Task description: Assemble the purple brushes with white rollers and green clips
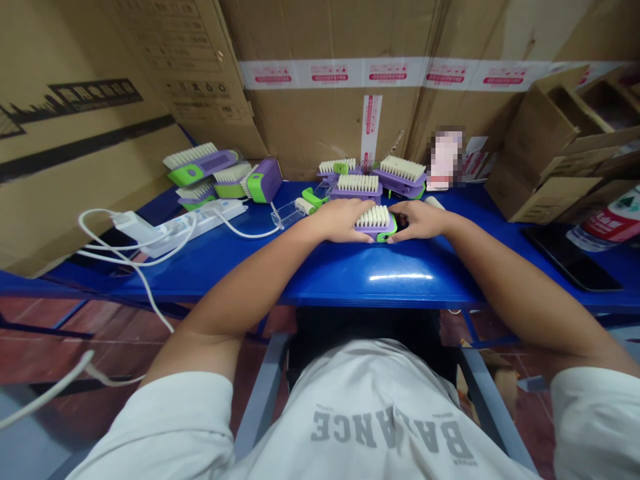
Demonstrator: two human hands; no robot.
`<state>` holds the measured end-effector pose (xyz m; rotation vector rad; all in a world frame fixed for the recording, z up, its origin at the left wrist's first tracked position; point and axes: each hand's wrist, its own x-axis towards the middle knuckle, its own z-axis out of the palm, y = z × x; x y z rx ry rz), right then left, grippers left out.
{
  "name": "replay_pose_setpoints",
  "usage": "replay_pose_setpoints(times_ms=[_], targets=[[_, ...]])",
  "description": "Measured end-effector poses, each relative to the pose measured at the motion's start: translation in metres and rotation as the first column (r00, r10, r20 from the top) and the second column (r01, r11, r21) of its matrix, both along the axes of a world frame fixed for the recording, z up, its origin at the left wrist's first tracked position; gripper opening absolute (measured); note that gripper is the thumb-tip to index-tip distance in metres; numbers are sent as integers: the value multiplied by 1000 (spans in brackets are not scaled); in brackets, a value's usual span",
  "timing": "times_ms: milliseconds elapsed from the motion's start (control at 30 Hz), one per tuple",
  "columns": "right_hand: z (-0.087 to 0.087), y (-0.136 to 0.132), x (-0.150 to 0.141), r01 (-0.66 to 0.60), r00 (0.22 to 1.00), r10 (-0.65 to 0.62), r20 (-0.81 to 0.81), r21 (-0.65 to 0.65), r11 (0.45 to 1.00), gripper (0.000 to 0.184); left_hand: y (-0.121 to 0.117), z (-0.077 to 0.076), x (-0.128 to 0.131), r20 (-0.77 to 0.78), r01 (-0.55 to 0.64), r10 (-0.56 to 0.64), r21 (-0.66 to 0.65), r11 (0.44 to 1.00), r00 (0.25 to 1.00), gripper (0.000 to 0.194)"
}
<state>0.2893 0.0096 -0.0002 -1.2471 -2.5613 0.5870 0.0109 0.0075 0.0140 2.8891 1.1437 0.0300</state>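
Observation:
A purple and green scrub brush (373, 231) with cream bristles facing up rests at the front middle of the blue table. My left hand (341, 220) grips its left end, with fingers over the far side and thumb along the near side. At the green right end, my right hand (419, 220) is curled with thumb and fingertips against the brush; part of its grip is hidden. Just behind stand similar brushes, one purple brush (357, 187) close beyond my left hand and another brush (402, 175) to its right. A loose green part (315, 198) lies left of them.
Several more brushes (200, 167) are piled at back left, beside a white power strip (195, 227) with cables. Cardboard (325, 113) walls the table's back. On the right are a cardboard organizer (540, 147), a black phone (570, 257) and a red-labelled bottle (613, 220).

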Motion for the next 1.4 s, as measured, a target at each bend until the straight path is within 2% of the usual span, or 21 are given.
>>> replay_pose_setpoints(times_ms=[1400], targets=[[-6,4,2,-20,1000,20,-6,11,1000,74,0,0,0,-14,-2,2,8,1000,1000,98]])
